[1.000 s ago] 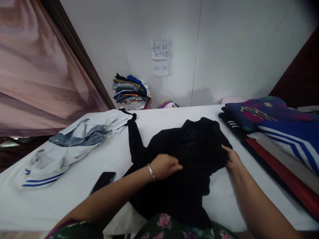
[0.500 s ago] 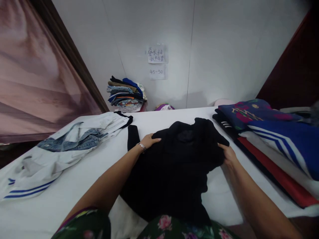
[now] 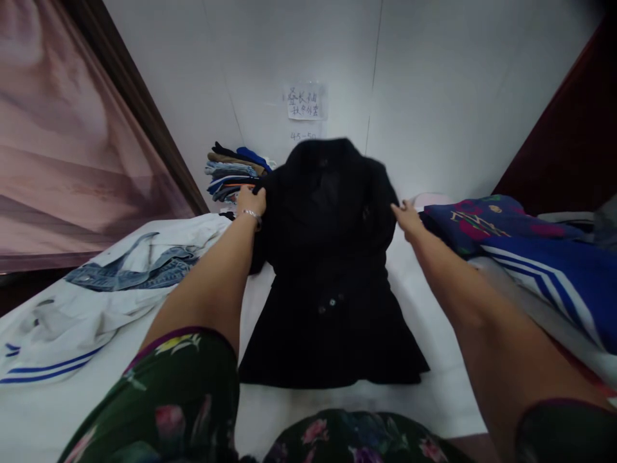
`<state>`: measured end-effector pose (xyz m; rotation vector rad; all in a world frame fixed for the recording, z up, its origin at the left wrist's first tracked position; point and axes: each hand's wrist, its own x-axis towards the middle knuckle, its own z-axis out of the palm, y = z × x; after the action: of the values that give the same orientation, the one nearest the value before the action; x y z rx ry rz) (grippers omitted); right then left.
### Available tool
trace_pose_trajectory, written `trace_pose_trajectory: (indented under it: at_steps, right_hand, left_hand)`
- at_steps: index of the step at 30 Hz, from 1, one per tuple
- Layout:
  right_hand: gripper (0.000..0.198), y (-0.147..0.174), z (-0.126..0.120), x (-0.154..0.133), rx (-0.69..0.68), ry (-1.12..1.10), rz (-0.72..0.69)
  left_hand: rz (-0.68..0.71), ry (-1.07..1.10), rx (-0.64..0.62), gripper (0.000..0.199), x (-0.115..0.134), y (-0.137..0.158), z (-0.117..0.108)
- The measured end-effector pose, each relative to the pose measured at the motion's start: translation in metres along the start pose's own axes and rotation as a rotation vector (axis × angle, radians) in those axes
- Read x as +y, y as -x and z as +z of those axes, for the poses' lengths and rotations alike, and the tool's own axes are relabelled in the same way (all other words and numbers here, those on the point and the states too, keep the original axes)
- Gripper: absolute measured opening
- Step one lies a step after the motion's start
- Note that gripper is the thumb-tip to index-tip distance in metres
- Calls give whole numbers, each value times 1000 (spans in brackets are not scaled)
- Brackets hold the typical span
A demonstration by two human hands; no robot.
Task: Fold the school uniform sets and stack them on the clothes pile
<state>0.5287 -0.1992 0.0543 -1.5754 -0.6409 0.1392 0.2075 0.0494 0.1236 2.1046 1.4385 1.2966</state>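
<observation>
Two hands (left hand, right hand) grip soft black coat.

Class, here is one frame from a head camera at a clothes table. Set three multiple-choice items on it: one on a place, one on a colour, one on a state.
1. Where does the denim garment lie?
A. left of the black jacket
B. right of it
C. under it

2. What colour are the stripes on the white garment?
A. red
B. blue
C. green

3. How is the jacket held?
A. by one hand
B. by neither hand
C. by left hand and right hand at its shoulders

Answers: 1 A, it lies on the table's left side; 2 B, blue lines at its edge; 3 C, one hand grips each shoulder.
</observation>
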Motion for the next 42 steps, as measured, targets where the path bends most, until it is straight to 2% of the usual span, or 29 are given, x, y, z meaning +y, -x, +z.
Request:
trace_pose_trajectory:
  at_steps: [1,3,6,7,10,12,15,17,20,23,25,27,29,31,32,34,35,36,37,38,40,42]
  right_hand:
    - [46,14,7,9,-44,103,-36]
    - [45,53,15,33,-245,242,-154]
    - [40,119,10,67,-548,390,-286]
    - [41,137,6,73,-629,434,-316]
    - [52,174,-2,73,-766,550,-391]
    - [64,185,-3,62,-817,589,-414]
    - [79,191,7,45,-921,657,-455]
    - [78,192,18,41,-965,734,-491]
    - [54,190,38,44,-941,779,-512]
    - [26,178,48,47,-861,494,-422]
    - [17,158,37,44,-751,231,-304]
    - [16,127,4,39,-505,-54,-145]
    - [24,92,-45,36,-54,-428,17]
    - [32,69,-98,38,174,-479,49]
    - [36,66,-119,42,285,-485,155]
    - [33,82,-145,53,217,-350,392]
    - [31,99,-148,60,160,-322,445]
    - [33,120,-145,67,50,-304,505]
    - [40,143,-138,73,-157,-237,589]
    - [50,165,-127,77,-303,-165,637]
    - [67,202,-101,80,-407,-27,592]
    - [75,222,-81,77,-436,39,486]
  left_hand:
    - [27,-33,-36,38,-8,15,5]
    - [141,-73,-186,35,-26,56,11]
    - [253,-95,-485,33,-52,128,10]
    - [302,-105,-534,36,-57,150,8]
    - [502,-182,-461,38,-64,200,0]
    - [559,-198,-396,36,-64,222,-3]
    - [463,-209,-374,36,-69,245,-1]
    - [331,-260,-382,41,-77,256,3]
    - [157,-370,-421,50,-89,265,6]
    - [46,-470,-457,54,-94,264,4]
    - [-14,-505,-474,57,-95,260,2]
    - [-39,-504,-494,59,-97,255,-1]
    - [-32,-476,-501,61,-100,251,-3]
    - [-65,-406,-504,61,-102,246,-5]
    - [-110,-352,-512,61,-102,244,-6]
    - [-244,-212,-530,59,-100,240,-8]
    - [-317,-123,-545,55,-99,239,-10]
    - [-392,-26,-571,50,-98,238,-11]
    - [-468,75,-609,43,-96,238,-13]
    - [-541,178,-662,37,-94,239,-15]
    - [-661,359,-788,29,-88,242,-19]
    - [-724,476,-878,26,-79,248,-24]
